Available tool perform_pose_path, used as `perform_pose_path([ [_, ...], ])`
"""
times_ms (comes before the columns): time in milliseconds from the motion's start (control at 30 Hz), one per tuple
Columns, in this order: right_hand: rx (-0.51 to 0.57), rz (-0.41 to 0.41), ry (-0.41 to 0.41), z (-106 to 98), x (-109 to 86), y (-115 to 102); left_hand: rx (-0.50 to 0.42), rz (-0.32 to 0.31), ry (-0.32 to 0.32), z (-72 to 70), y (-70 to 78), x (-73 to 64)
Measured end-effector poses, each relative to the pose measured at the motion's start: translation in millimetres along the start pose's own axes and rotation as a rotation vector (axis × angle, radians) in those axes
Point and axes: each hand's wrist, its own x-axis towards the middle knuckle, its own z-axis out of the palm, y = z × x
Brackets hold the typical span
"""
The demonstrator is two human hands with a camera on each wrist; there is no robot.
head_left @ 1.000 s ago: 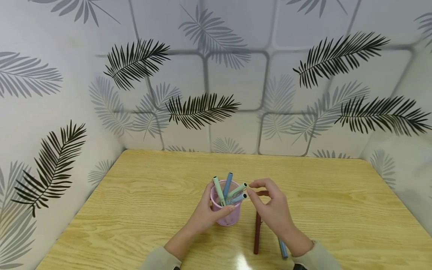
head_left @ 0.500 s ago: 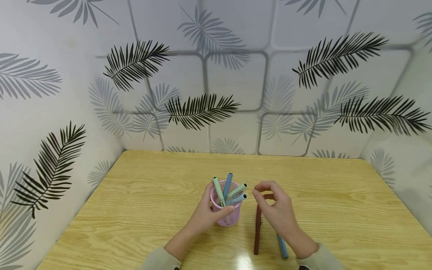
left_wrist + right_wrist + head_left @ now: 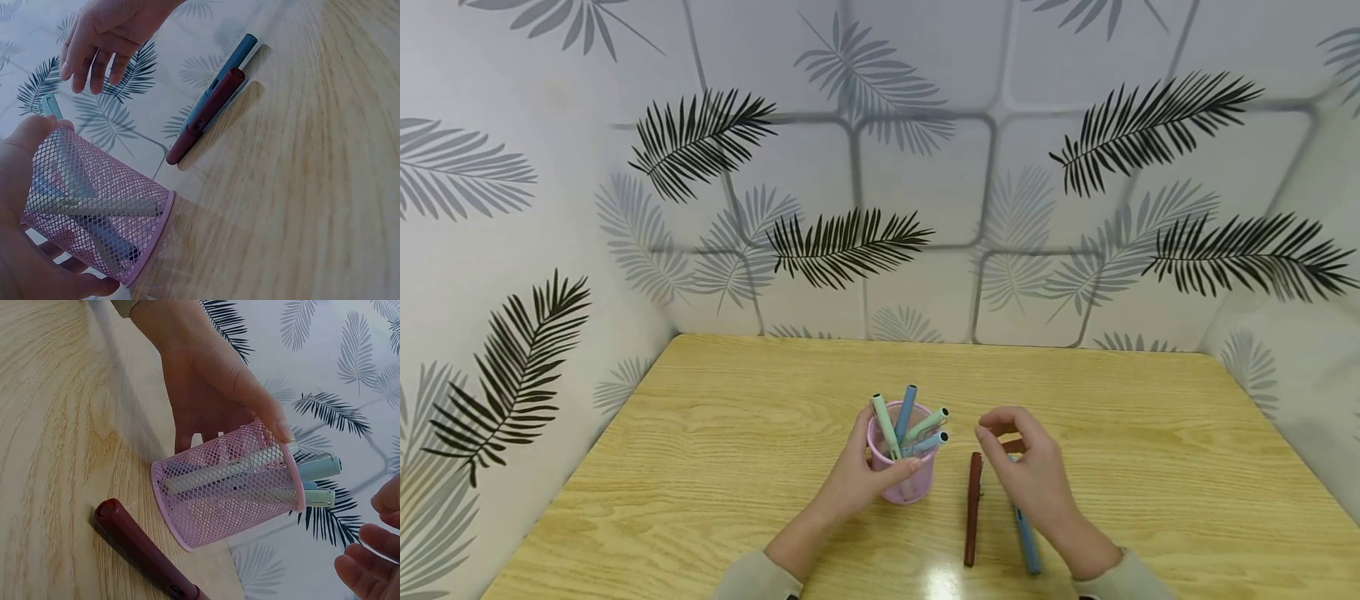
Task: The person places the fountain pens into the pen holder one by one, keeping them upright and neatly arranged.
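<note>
Round pink mesh cup (image 3: 921, 483) of green and blue pens (image 3: 886, 423): stood on yellow wooden table (image 3: 700, 433) | looked light, stiff, best held round its sides | left hand (image 3: 865, 471): gripped it | right hand (image 3: 1032, 462): loosely bent, held nothing, near long dark-red pen (image 3: 973, 512)

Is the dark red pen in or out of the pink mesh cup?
Out: the dark red pen lies on the wood-grain table beside the pink mesh cup, bare wood between them.

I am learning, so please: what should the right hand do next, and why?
Probably lower the right hand to the dark red pen: the hand looks empty, and this pen lies on the table beside the pink cup, which the left hand holds.
</note>
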Motion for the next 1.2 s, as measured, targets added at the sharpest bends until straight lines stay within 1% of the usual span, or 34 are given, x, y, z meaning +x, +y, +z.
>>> perform_pose_path([
  [133,-0.011,0.018,-0.007,-2.8,-1.1,2.8,-0.010,0.005,-0.009,-0.1,-0.1,0.0],
  [267,-0.027,0.033,-0.016,-5.7,-2.4,5.7,-0.010,-0.003,-0.012,0.0,0.3,-0.3],
  [333,-0.031,0.044,-0.018,-6.4,-3.6,10.1,-0.012,-0.003,-0.010,0.1,0.1,0.1],
  [567,0.011,0.133,-0.042,-6.3,-8.7,50.4,-0.009,0.007,-0.006,0.0,-0.5,0.6],
  [767,0.022,0.185,-0.071,-11.3,-12.4,55.1,-0.004,0.003,-0.005,-0.1,1.1,0.0],
  [900,0.002,0.210,-0.089,-14.2,-15.0,56.3,0.003,0.006,-0.005,0.1,2.4,-0.5],
  [1200,-0.031,0.222,-0.108,-18.3,-18.6,63.2,0.000,0.018,-0.006,0.6,1.5,-0.2],
])
